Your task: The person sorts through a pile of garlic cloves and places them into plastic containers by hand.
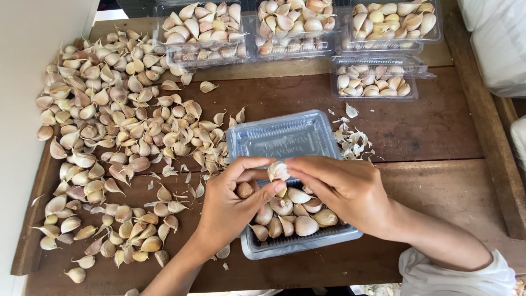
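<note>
Fingers [257, 170] of both hands pinch one garlic clove [278, 171] above plank table [438, 126], perhaps outdoors.

- Two bare hands: the left hand [230, 205] and the right hand [342, 189].
- Four filled, closed clear plastic clamshell boxes of garlic cloves [200, 27] along the far edge of the brown wooden bench [438, 126].
- One open clear plastic clamshell box [285, 137], partly filled.
- One large heap of loose unpeeled garlic cloves [109, 126], too many to count.
- One small pile of papery garlic skins [353, 142].
</note>
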